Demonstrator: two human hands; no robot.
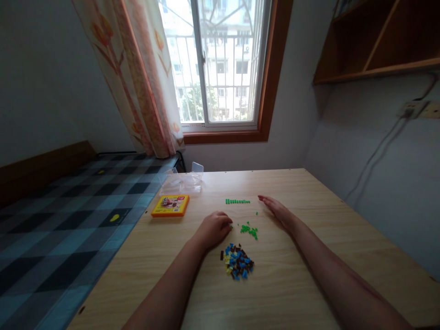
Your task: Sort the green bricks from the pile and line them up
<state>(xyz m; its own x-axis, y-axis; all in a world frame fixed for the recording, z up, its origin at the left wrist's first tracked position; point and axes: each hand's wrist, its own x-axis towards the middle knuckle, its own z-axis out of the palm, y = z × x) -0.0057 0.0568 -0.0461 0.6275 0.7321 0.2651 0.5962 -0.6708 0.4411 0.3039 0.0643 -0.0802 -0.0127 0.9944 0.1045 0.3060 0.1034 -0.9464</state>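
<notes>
My left hand (216, 225) rests on the table with its fingers curled into a pinch. A small green building brick (231, 226) shows at its fingertips, mostly hidden by them. My right hand (273, 206) lies beside the right end of a neat row of green bricks (237, 201), its fingers stretched out and holding nothing. Between the hands is a loose cluster of green bricks (246, 229), and one single green brick (256, 213) sits apart above it. Closer to me lies a mixed pile of blue, brown and yellow bricks (238, 262).
A yellow and orange box (170, 206) lies at the table's left edge. Behind it stands a clear plastic container (181, 183). The wooden table (275, 284) adjoins a checked bed (68, 220) on the left and a wall with a hanging cable (373, 151) on the right.
</notes>
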